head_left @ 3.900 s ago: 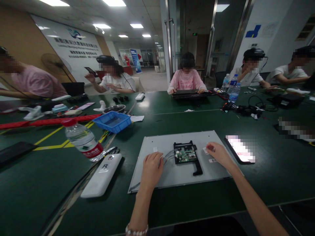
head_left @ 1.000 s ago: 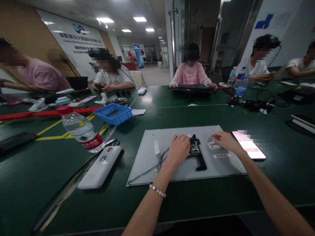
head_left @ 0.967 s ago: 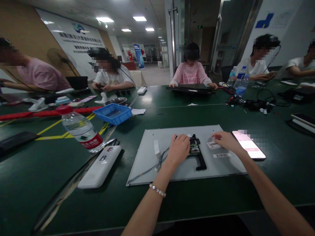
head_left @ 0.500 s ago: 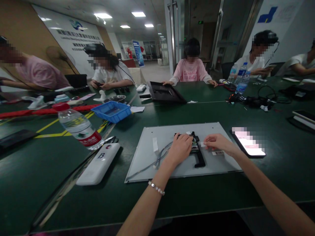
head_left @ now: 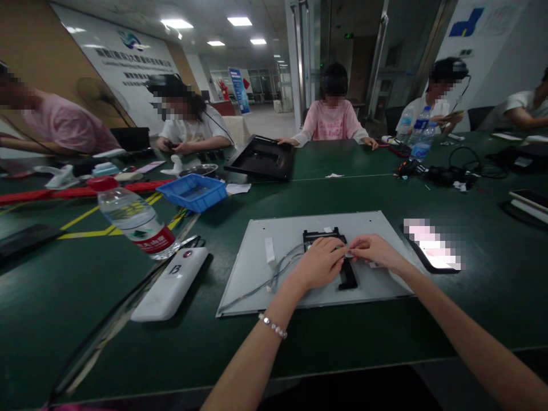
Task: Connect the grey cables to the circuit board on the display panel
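A flat grey-white panel (head_left: 240, 285) lies on the table with a black plastic bracket (head_left: 349, 278) on it. Part of a small circuit board sits in the bracket, mostly covered by my left hand (head_left: 323, 261). The fingers of that hand reach across the bracket, their tips closed at its right side. There my right hand (head_left: 374, 251) meets them, thumb and forefinger pinching a small white strip (head_left: 349, 254). Fingertips of both hands touch around the strip. Grey cables (head_left: 278, 274) run from the bracket over the panel's left part, near a white tape piece (head_left: 269, 251).
Left of the panel are a white power bank (head_left: 171, 285), a tilted water bottle (head_left: 137, 220) and a blue tray (head_left: 192, 194). A lit phone (head_left: 432, 245) lies at the right. Across the table, a person's hand holds a black frame (head_left: 261, 158).
My left hand has slid right and toward me, so its fingertips now meet those of my right hand at the white strip. The person opposite has shifted the black frame to the left.
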The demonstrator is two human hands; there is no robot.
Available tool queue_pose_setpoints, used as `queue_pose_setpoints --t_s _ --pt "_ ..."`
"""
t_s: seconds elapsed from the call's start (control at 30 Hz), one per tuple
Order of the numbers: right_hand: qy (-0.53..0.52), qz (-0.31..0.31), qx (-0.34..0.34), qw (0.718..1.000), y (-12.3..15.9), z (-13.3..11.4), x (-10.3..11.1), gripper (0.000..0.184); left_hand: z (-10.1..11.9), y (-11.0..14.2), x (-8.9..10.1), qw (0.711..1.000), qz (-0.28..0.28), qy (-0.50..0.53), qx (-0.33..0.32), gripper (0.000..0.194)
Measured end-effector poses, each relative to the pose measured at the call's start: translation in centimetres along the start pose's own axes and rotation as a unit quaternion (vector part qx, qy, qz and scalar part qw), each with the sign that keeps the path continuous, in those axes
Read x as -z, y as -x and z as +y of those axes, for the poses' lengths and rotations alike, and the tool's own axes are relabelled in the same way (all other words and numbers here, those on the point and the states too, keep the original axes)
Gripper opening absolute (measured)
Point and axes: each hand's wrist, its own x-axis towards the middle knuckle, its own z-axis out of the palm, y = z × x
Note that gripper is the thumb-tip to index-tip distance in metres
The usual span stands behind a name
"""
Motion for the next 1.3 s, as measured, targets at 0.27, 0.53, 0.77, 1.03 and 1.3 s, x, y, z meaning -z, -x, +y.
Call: queue_pose_setpoints --t_s 0.27,0.53,0.77,1.03,1.3 --pt "0.079 0.022 0.063 0.995 0.5 -0.1 -0.2 0.023 -0.1 0.0 -0.2 1.0 -0.002 0.015 -0.006 0.027" --pt "0.153 0.069 0.121 0.978 0.6 -0.3 0.4 0.018 -0.2 -0.5 1.4 0.998 0.01 -0.055 0.013 0.03" --pt "0.14 0.086 0.112 0.98 0.8 -0.8 0.9 0.022 -5.5 2.2 6.1 0.961 0.035 -0.089 0.258 0.031" --pt "0.132 0.073 0.119 0.981 1.3 -1.3 0.2 0.028 -11.2 7.4 3.5 0.925 0.037 -0.011 0.379 0.044" --pt "0.129 0.08 0.135 0.979 1.2 -1.2 0.3 0.028 -11.2 7.5 4.6 0.919 0.072 0.033 0.386 0.018"
